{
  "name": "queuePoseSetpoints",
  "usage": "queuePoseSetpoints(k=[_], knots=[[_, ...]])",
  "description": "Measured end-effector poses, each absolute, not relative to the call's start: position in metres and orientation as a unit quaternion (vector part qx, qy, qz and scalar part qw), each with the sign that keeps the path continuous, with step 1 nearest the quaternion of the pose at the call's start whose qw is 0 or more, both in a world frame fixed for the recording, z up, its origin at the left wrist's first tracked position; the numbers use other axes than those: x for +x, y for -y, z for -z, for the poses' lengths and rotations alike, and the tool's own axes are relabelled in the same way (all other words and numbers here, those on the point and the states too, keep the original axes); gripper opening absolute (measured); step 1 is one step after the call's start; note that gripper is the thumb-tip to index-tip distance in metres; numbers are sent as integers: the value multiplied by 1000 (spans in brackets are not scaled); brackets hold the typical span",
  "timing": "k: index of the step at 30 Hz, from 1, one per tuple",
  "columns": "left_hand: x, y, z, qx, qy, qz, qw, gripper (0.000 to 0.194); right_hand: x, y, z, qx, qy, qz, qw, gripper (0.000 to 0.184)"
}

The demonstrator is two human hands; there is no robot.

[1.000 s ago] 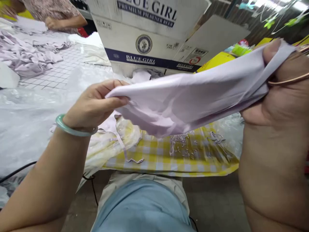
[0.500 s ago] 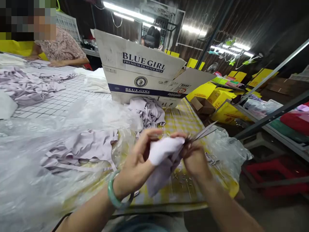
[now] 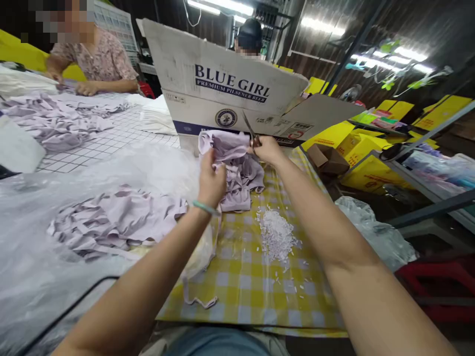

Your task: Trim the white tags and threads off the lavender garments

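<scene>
Cloth (image 3: pixel 227 142) has moved forward, near the carton (image 3: pixel 237 91); tablecloth (image 3: pixel 245 291) lies open along its near edge. Left hand (image 3: pixel 212 180) pinches the cloth; right hand (image 3: pixel 266 148) closes around scissors (image 3: pixel 253 134).

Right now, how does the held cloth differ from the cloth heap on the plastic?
The held cloth is gripped by the left hand; the cloth heap lies on the plastic. The held cloth looks smaller; the cloth heap spreads wider. Both are lilac and creased.

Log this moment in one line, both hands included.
left hand: gripping lilac cloth | right hand: holding scissors | checked tablecloth: pale clippings heaped | beyond: printed carton
</scene>
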State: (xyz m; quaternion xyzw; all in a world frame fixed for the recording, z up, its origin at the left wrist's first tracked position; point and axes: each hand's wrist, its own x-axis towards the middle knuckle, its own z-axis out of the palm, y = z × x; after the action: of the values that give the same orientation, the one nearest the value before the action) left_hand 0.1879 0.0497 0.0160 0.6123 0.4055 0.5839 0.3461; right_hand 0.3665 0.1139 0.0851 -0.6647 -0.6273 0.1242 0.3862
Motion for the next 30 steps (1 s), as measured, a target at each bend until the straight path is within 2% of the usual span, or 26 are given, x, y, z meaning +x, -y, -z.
queuePoseSetpoints(k=[2, 4, 6, 9, 12, 15, 19, 22, 24, 25, 28, 30], knots=[[180, -4, 5, 672, -376, -540, 339, 46, 373, -107, -58, -688, 620, -155, 344, 14], [168, 44, 24, 745, -308, -455, 378, 32, 381, -85, -36, -691, 610, -173, 346, 21], [148, 79, 35, 773, -274, -375, 433, 20, 384, -51, -21, -692, 578, -224, 370, 35], [108, 99, 45, 759, -394, -354, 380, 19, 369, 15, -4, -652, 528, -413, 355, 53], [77, 103, 50, 724, -514, -349, 301, 31, 333, 82, 19, -586, 478, -560, 339, 51], [63, 102, 55, 746, -538, -302, 249, 32, 298, 127, 45, -587, 441, -560, 385, 43], [51, 80, 71, 732, -655, -171, 77, 31, 281, 145, 66, -621, 457, -504, 390, 40], [42, 61, 80, 740, -659, -117, 65, 17, 278, 142, 67, -631, 496, -466, 372, 38], [41, 56, 72, 733, -647, -184, 102, 14, 274, 136, 63, -616, 509, -458, 390, 37], [43, 58, 63, 714, -639, -241, 154, 14, 270, 133, 60, -601, 513, -456, 409, 38], [62, 75, 20, 599, -535, -397, 445, 17, 255, 122, 51, -539, 536, -444, 474, 48], [80, 91, -14, 531, -403, -393, 633, 21, 248, 116, 45, -493, 544, -443, 515, 53]])
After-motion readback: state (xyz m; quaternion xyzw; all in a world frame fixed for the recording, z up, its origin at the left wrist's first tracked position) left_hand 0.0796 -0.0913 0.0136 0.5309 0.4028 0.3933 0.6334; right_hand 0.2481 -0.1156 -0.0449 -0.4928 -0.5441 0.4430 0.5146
